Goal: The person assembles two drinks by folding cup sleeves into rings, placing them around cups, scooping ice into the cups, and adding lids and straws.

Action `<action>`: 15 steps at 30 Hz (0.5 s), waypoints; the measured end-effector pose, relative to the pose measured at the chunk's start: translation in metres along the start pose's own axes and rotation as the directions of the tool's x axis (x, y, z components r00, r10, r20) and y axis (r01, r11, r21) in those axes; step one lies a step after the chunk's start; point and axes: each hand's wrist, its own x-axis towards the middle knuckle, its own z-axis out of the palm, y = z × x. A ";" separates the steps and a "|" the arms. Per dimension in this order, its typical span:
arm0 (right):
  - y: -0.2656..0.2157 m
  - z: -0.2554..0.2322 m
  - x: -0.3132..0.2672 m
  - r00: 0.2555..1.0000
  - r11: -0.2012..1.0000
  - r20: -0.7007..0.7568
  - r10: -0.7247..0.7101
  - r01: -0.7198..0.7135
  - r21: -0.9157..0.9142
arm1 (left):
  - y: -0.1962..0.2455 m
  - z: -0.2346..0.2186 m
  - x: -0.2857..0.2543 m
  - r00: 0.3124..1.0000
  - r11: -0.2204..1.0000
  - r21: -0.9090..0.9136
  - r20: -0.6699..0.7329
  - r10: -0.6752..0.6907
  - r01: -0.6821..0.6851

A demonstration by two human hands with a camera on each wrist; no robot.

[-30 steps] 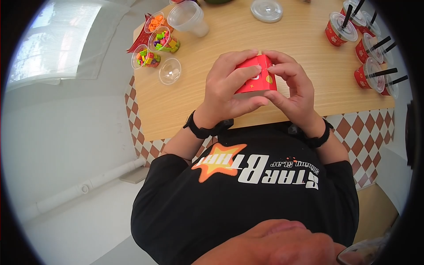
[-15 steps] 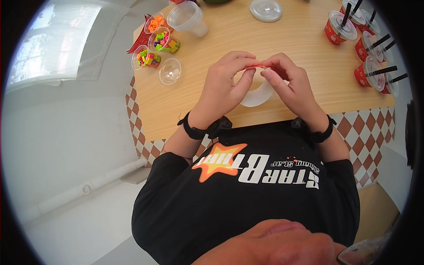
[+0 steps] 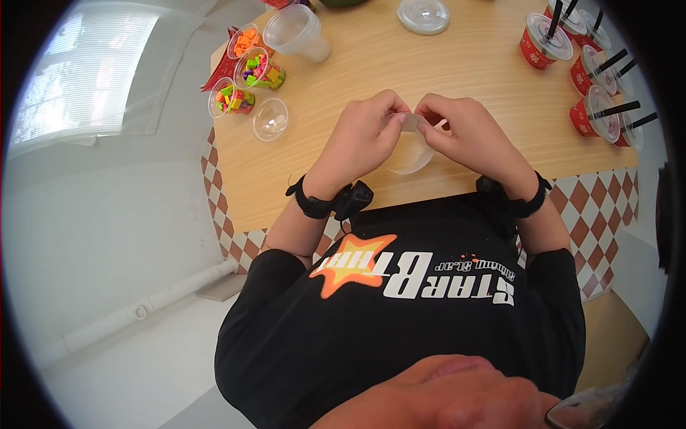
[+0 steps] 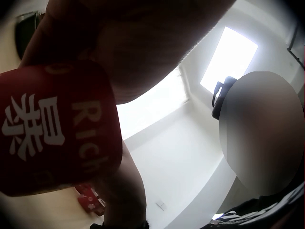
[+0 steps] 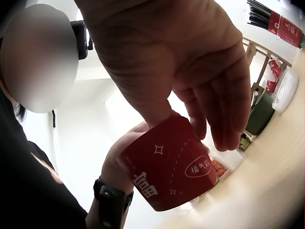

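Both hands pinch the far edge of a red printed paper cup sleeve (image 5: 174, 160), which has white characters and gold marks on its outside. From the head view its pale inner side (image 3: 412, 157) shows between the wrists, curving toward the body. My left hand (image 3: 363, 139) holds the edge between thumb and curled fingers. Opposite it, my right hand (image 3: 468, 132) pinches the same edge, its thumb against the sleeve in the right wrist view. The left wrist view has the red outer face (image 4: 59, 133) large and close. Some of the fingertips are hidden behind the sleeve.
At left stand clear cups of colourful small pieces (image 3: 261, 69), a clear dome lid (image 3: 270, 119) and stacked clear cups (image 3: 294, 34). Flat clear lids (image 3: 424, 16) lie at the back. Several red-sleeved lidded cups (image 3: 545, 41) with black straws stand at right on the wooden table (image 3: 493, 71).
The red sleeve has been tipped from printed face up to pale inside showing. Both hands have shifted from its sides to pinch its far edge.
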 end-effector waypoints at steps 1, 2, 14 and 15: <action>-0.003 0.000 0.001 0.999 0.991 -0.026 -0.029 0.026 -0.128 | 0.001 0.001 0.000 1.000 1.000 0.020 -0.011 -0.006 0.007; -0.006 -0.001 0.001 0.997 0.966 -0.045 -0.062 0.049 -0.253 | 0.002 0.002 0.001 1.000 0.999 0.040 -0.022 -0.014 0.015; -0.016 0.002 0.002 0.996 0.859 -0.077 -0.036 -0.009 -0.513 | 0.004 0.008 0.001 0.998 0.995 0.085 -0.049 0.050 -0.045; -0.017 0.002 0.002 0.996 0.859 -0.076 -0.035 -0.009 -0.513 | 0.005 0.008 0.001 0.998 0.995 0.084 -0.049 0.049 -0.045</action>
